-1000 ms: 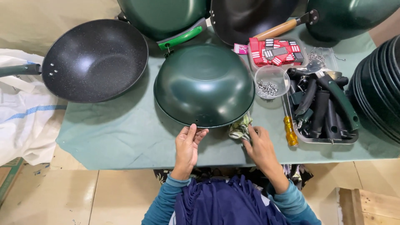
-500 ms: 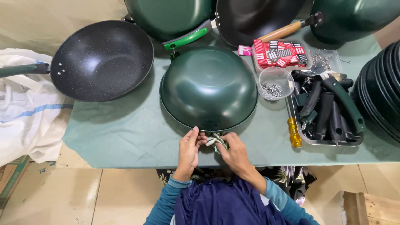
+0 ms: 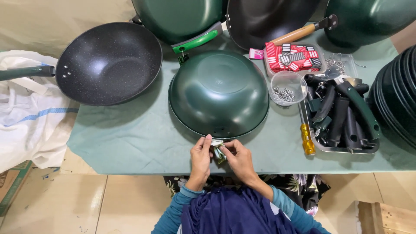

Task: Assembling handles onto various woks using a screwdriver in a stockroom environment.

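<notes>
Low at frame centre, left hand [image 3: 201, 152] and right hand [image 3: 237, 155] pinch a small tag [image 3: 218, 148] beside the upturned wok's [image 3: 219, 93] rim; fitting it there likely needs fine fingertip alignment.

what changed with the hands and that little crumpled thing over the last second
The right hand carried the small crumpled piece left along the upturned green wok rim, meeting the left hand; now both hands pinch it at the table edge. The wok, black pan and handle tray stayed put.

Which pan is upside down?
The green pan in the middle, nearest both hands. Its rounded bottom faces up, while the black pan to its left lies open side up.
</notes>
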